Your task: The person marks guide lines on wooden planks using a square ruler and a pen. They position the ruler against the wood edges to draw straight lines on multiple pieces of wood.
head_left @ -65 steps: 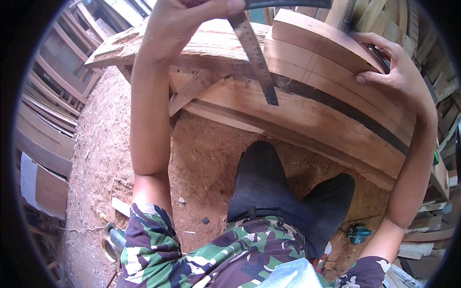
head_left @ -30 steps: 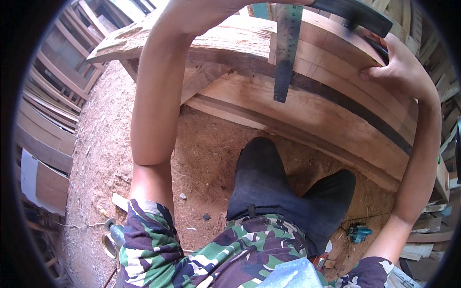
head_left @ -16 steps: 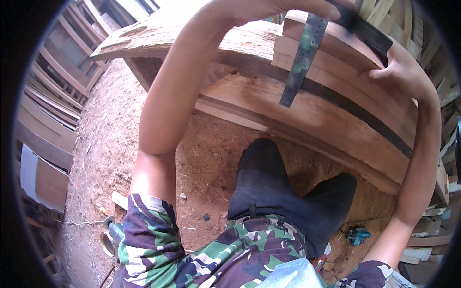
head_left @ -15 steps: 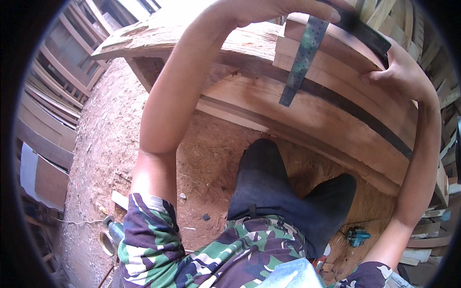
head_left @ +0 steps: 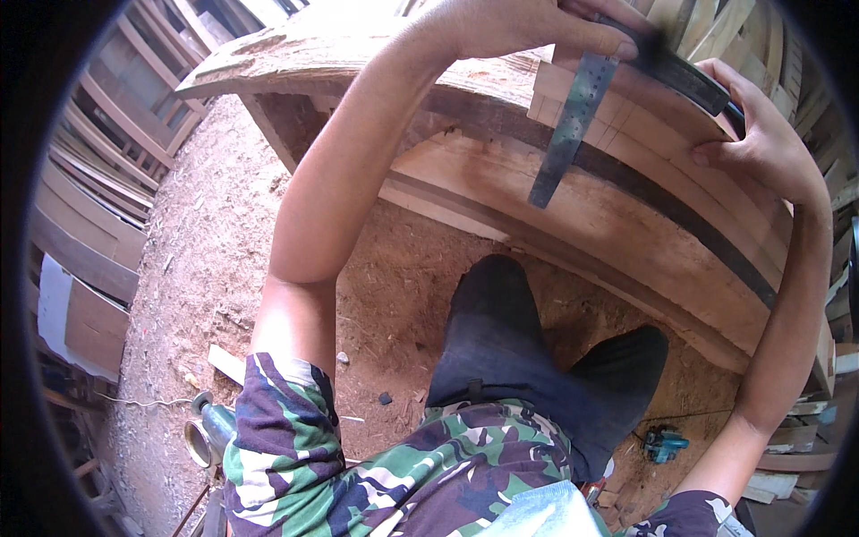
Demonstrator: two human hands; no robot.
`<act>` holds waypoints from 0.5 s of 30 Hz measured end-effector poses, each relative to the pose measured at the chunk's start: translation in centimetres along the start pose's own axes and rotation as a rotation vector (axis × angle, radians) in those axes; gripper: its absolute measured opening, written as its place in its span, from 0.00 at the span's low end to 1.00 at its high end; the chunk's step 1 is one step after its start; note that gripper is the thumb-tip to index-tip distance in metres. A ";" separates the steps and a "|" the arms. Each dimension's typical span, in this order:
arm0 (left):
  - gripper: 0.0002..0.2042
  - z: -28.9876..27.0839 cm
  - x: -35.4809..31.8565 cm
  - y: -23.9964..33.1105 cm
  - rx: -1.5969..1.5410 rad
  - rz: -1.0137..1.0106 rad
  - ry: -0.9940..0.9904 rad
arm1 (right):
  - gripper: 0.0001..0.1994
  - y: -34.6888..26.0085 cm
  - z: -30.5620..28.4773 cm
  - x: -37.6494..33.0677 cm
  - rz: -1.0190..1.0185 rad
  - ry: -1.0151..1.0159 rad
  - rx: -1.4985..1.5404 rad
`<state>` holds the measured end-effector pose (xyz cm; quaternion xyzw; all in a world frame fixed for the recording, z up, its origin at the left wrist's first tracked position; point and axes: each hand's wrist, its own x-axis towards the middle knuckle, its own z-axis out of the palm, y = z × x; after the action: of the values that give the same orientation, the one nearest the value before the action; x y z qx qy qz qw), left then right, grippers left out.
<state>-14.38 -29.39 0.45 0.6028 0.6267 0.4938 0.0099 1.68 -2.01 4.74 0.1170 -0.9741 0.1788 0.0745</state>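
A try square lies across a stack of pale wooden pieces (head_left: 658, 148) on the bench, its steel blade (head_left: 573, 134) hanging down over their front. My left hand (head_left: 546, 31) is closed on the square near the corner, thumb on top of the blade's upper end. The black stock (head_left: 693, 82) runs right toward my right hand (head_left: 761, 148). That hand is closed round the wood, thumb on the front face and fingers over the back. A dark blue sliver shows beside its fingers, too little to name. Faint lines mark the wood right of the blade.
The rough-edged wooden bench (head_left: 295, 67) spans the far side, above my knees. A teal power tool (head_left: 215, 425) stands on the dusty floor at lower left, another teal tool (head_left: 664, 443) at lower right. Stacked timber (head_left: 80, 224) lines the left; more planks are at right.
The view has shifted slightly, so bench and square appear a little farther right. My right hand sits slightly farther from the stock's end. The left hand keeps its hold on the square.
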 end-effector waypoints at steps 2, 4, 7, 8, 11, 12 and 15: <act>0.17 -0.2 0.2 -0.8 -0.066 0.060 -0.027 | 0.37 -0.2 -0.2 0.2 -0.009 -0.046 0.006; 0.16 0.1 0.6 -1.4 -0.100 0.150 -0.024 | 0.36 -0.2 -0.3 0.3 -0.009 -0.075 -0.010; 0.16 -0.1 0.2 -0.6 -0.053 0.081 -0.019 | 0.36 0.1 0.0 0.1 -0.026 -0.024 0.021; 0.16 0.0 0.0 0.0 -0.020 0.024 -0.017 | 0.36 0.2 0.0 0.0 -0.022 -0.022 0.013; 0.16 0.3 -0.1 -0.2 -0.048 0.038 0.014 | 0.36 0.1 0.0 0.0 -0.016 -0.022 -0.009; 0.16 0.3 -0.3 -0.2 -0.037 0.036 0.021 | 0.36 -0.1 -0.1 0.0 -0.017 -0.025 -0.013; 0.16 0.1 -0.7 0.7 0.030 0.023 0.037 | 0.37 -0.3 -0.4 0.2 0.011 -0.055 -0.080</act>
<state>-13.61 -30.01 0.44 0.6008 0.6273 0.4953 -0.0162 1.58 -2.13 5.26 0.1134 -0.9828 0.1367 0.0514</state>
